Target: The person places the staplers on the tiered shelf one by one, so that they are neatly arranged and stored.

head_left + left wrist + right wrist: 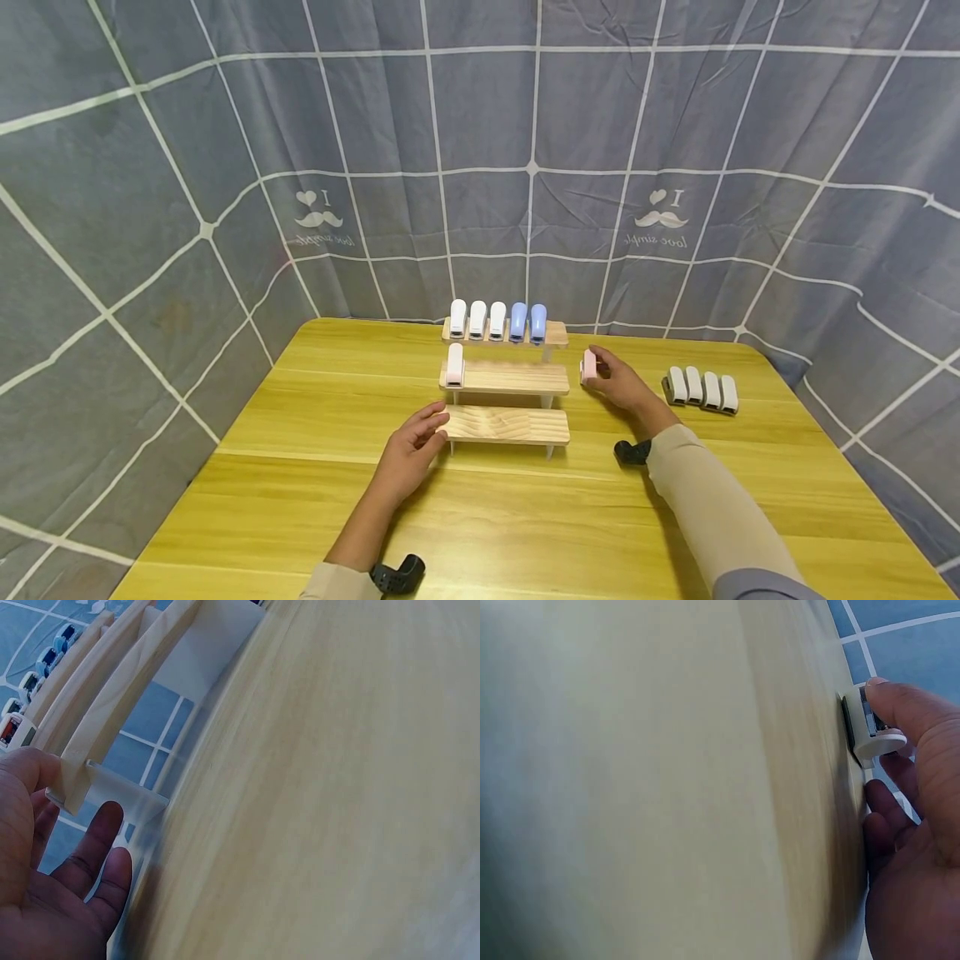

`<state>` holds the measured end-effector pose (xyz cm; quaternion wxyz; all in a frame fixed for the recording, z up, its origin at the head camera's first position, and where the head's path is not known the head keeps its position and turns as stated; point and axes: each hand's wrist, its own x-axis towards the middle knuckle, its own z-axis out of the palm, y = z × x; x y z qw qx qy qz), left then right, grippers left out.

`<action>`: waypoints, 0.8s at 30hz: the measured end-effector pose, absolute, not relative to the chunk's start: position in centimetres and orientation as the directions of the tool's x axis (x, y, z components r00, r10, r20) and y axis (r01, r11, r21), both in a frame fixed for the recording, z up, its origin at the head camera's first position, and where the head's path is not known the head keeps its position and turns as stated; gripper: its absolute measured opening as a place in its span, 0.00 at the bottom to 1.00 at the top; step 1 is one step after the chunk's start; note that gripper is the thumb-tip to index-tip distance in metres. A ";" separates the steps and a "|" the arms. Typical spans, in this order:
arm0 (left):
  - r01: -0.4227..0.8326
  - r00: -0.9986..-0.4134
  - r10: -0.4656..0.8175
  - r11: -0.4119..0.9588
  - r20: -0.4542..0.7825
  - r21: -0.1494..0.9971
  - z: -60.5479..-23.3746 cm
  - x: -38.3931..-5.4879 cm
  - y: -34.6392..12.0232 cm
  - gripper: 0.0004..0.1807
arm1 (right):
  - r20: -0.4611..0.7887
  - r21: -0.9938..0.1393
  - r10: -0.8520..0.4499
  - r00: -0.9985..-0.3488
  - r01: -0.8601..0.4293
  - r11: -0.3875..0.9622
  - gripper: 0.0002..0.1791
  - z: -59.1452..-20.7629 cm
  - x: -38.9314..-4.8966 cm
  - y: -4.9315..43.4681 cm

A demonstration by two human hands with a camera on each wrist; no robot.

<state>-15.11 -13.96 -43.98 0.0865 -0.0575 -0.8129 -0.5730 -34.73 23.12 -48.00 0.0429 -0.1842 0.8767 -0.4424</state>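
Carefully, I should hold level the pink mini stapler (590,367), which my right hand (621,387) pinches beside the middle shelf (517,378), my left hand (409,447), fingers spread, guarding the lowest shelf (506,425).

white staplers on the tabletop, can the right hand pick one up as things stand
Probably not yet: the right hand holds a pink stapler, though nothing visible blocks the way to the white staplers.

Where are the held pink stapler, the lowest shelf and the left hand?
Held pink stapler (589,364), head view: pink body.
Lowest shelf (507,424), head view: bare wooden top.
Left hand (409,448), head view: its back.
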 end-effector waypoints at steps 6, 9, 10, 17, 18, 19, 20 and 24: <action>0.200 -0.978 0.006 0.336 0.210 0.920 -43.3 -14.7 -14.0 0.16 | 0.064 -0.804 -0.324 -0.944 -0.241 0.544 0.41 -47.9 -34.6 22.9; 0.202 -0.977 0.006 0.334 0.212 0.921 -43.4 -14.8 -14.0 0.16 | 0.058 -0.798 -0.301 -0.952 -0.226 0.559 0.42 -47.9 -34.4 22.9; 0.203 -0.977 0.005 0.333 0.213 0.921 -43.5 -14.8 -14.0 0.16 | 0.058 -0.798 -0.291 -0.955 -0.219 0.562 0.42 -47.9 -34.4 22.8; 0.197 -0.978 0.002 0.338 0.209 0.920 -43.5 -14.8 -14.0 0.16 | 0.070 -0.813 -0.270 -0.960 -0.212 0.543 0.42 -47.9 -34.4 22.8; 0.194 -0.978 -0.002 0.339 0.206 0.921 -43.8 -15.0 -14.0 0.16 | 0.074 -0.820 -0.266 -0.961 -0.210 0.533 0.42 -47.9 -34.3 22.8; 0.194 -0.978 -0.004 0.339 0.207 0.921 -44.3 -15.2 -14.1 0.16 | 0.075 -0.827 -0.261 -0.963 -0.206 0.523 0.42 -47.9 -34.3 22.9; 0.194 -0.978 -0.005 0.338 0.208 0.921 -44.9 -15.5 -14.2 0.16 | 0.079 -0.831 -0.258 -0.963 -0.206 0.517 0.42 -47.8 -34.2 22.9; 0.204 -0.976 -0.009 0.323 0.218 0.924 -47.1 -16.6 -14.8 0.17 | 0.096 -0.839 -0.241 -0.966 -0.209 0.502 0.42 -47.6 -33.9 22.9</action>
